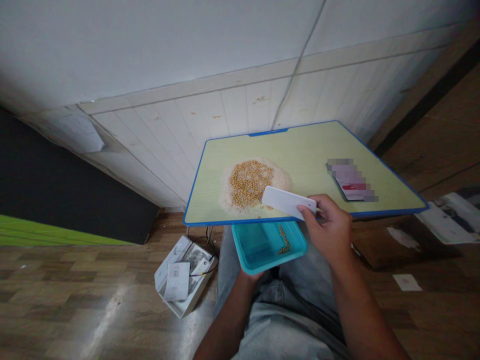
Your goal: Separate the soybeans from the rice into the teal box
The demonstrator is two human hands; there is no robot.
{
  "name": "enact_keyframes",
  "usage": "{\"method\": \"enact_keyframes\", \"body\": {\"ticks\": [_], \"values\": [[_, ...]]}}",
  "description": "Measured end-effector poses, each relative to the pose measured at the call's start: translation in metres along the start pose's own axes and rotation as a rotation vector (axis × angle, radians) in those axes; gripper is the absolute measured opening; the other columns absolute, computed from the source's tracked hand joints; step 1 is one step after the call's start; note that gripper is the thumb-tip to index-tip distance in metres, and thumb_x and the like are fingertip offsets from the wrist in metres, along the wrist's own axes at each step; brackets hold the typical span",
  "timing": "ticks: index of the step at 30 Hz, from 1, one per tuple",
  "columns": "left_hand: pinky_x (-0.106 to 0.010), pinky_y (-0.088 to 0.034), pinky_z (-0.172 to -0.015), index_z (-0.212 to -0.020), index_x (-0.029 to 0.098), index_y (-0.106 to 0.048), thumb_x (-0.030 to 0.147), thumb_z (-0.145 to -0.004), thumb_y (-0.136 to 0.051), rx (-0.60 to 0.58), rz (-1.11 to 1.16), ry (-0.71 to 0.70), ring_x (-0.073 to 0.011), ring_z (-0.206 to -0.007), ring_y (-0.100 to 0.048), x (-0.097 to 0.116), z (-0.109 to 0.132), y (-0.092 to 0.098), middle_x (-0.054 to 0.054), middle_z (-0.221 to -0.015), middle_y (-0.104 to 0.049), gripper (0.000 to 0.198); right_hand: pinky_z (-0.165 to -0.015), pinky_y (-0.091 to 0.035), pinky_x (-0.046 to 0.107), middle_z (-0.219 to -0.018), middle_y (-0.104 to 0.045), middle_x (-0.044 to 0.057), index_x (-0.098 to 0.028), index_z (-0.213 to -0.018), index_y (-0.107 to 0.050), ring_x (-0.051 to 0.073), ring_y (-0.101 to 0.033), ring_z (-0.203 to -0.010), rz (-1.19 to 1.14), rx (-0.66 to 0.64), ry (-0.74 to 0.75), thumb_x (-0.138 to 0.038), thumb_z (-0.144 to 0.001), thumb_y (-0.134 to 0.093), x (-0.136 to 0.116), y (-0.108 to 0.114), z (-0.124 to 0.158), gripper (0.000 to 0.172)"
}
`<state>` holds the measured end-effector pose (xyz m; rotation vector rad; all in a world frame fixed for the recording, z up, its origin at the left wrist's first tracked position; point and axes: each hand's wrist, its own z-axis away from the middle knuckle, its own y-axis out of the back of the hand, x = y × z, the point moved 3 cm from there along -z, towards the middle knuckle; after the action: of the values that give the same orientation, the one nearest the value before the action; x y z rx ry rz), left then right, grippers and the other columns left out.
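Observation:
My right hand [330, 227] is closed on a flat white plastic card [288, 202], which it holds at the near edge of a small blue-rimmed table [311, 145]. The card's far end lies just beside a pile of white rice with yellow beans [252, 185] heaped on top. A teal plastic box [268, 245] hangs just below the table's near edge, over my lap. It has a few yellow beans in it. My left hand [250, 275] holds the box from underneath and is mostly hidden by it.
A phone or card with a blurred face [350, 180] lies on the table's right part. On the wooden floor sit an open white carton [183, 280] at left and papers [450, 215] at right. A white panelled wall stands behind the table.

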<state>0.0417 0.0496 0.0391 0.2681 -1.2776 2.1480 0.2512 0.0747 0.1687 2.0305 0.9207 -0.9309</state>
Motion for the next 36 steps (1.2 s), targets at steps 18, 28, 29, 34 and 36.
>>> {"method": "enact_keyframes", "body": {"ticks": [18,28,29,34,36], "values": [[-0.064,-0.047,-0.16,-0.131,0.033,-0.098,0.046,-0.122,-0.065,0.018,0.093,0.077,-0.0357,-0.181,-0.07,-0.009,-0.011,0.01,-0.004,-0.143,-0.102,0.037,-0.071,-0.065,0.034,-0.084,-0.084,0.001,-0.03,-0.096,-0.084,0.026,-0.081,-0.074,-0.013,-0.054,0.026,-0.046,-0.109,-0.086,-0.003,0.013,0.005,0.021],[-0.062,-0.054,-0.155,-0.127,0.029,-0.098,0.045,-0.125,-0.056,0.09,0.08,0.087,-0.0385,-0.182,-0.069,-0.002,-0.001,0.004,-0.008,-0.156,-0.099,0.045,-0.072,-0.065,0.034,-0.085,-0.087,0.001,-0.03,-0.096,-0.086,0.027,-0.082,-0.077,-0.022,-0.061,0.043,-0.042,-0.108,-0.085,-0.004,0.013,0.005,0.017],[-0.063,-0.054,-0.156,-0.126,0.028,-0.098,0.045,-0.123,-0.059,0.092,0.066,0.09,-0.0395,-0.181,-0.069,-0.001,0.001,0.003,-0.009,-0.155,-0.099,0.042,-0.072,-0.065,0.034,-0.086,-0.087,0.001,-0.03,-0.096,-0.086,0.027,-0.082,-0.077,-0.028,-0.064,0.051,-0.042,-0.109,-0.084,-0.005,0.011,0.005,0.017],[-0.061,-0.056,-0.153,-0.122,0.028,-0.096,0.049,-0.114,-0.074,0.125,-0.044,0.07,-0.0435,-0.183,-0.067,0.001,0.004,0.0,-0.01,-0.157,-0.098,0.032,-0.073,-0.065,0.034,-0.086,-0.088,0.001,-0.03,-0.096,-0.087,0.027,-0.083,-0.077,-0.058,-0.082,0.08,-0.039,-0.11,-0.084,-0.007,0.006,0.007,0.017],[-0.061,-0.056,-0.153,-0.123,0.028,-0.095,0.051,-0.112,-0.076,0.132,-0.06,0.067,-0.043,-0.184,-0.066,0.001,0.003,0.0,-0.01,-0.157,-0.098,0.032,-0.073,-0.065,0.034,-0.086,-0.088,0.001,-0.03,-0.096,-0.087,0.027,-0.083,-0.077,-0.052,-0.082,0.075,-0.04,-0.11,-0.084,-0.008,0.007,0.007,0.018]]}}
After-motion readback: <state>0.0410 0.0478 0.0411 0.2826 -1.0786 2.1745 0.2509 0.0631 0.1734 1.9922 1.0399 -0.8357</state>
